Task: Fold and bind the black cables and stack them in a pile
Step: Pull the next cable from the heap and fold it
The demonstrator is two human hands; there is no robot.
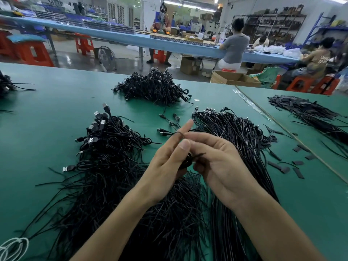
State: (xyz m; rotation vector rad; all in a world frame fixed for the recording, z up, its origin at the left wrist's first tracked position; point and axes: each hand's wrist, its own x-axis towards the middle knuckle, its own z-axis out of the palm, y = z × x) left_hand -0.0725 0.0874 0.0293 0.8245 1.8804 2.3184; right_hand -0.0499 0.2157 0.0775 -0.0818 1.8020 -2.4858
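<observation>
Nearest to us, at the lower left corner, a white cable loop (pixel 13 247) lies on the green table (pixel 47 113). Both forearms reach over a broad heap of thin black strands (pixel 113 204). Just above it the two hands meet. The left hand (pixel 165 162) grips a small folded cable (pixel 186 162) with its thumb raised and forefinger stretched out, and a thin black strand loops over that finger. The right hand (pixel 220 162) has its fingers curled in and pinches the same cable from the other side, so the cable sits in the air between the palms, off the table. Left of the hands we see a tangled cable pile (pixel 107 134) with USB plugs sticking up. Right of them long cables (pixel 235 132) lie side by side. Short black strips (pixel 297 166) are scattered near the table seam, with a larger strip heap (pixel 305 110) beyond it. Further back rests a far pile (pixel 154 87) of bundled black cables. Past the table edge stand a fan (pixel 106 55), a red stool (pixel 33 53) and an open cardboard box (pixel 235 79), and people sit at a long blue bench (pixel 131 38).
</observation>
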